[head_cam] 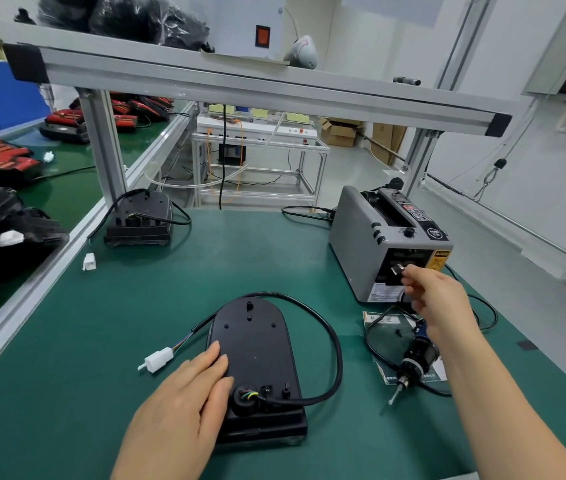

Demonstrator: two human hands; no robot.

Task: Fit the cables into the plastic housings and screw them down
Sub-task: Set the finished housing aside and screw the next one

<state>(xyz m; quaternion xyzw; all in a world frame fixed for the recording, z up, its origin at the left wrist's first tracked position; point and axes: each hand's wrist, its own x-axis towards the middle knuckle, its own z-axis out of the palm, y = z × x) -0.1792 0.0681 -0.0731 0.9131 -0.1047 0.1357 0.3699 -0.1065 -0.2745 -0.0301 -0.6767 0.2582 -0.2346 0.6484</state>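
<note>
On the green mat [136,341], the left hand [184,400] is resting flat-fingered on the near housing [257,348] while the right hand [437,299], far-right of it, is pinching a black strip [398,270] at the dispenser [361,244].

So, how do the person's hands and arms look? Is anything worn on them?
Both the left hand and the right hand are bare: no gloves, rings or watch in view. No sleeves show on the arms up to the frame's edge.

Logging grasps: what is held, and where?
The right hand pinches a small black strip by its near end; left hand rests flat on the black plastic housing.
</note>
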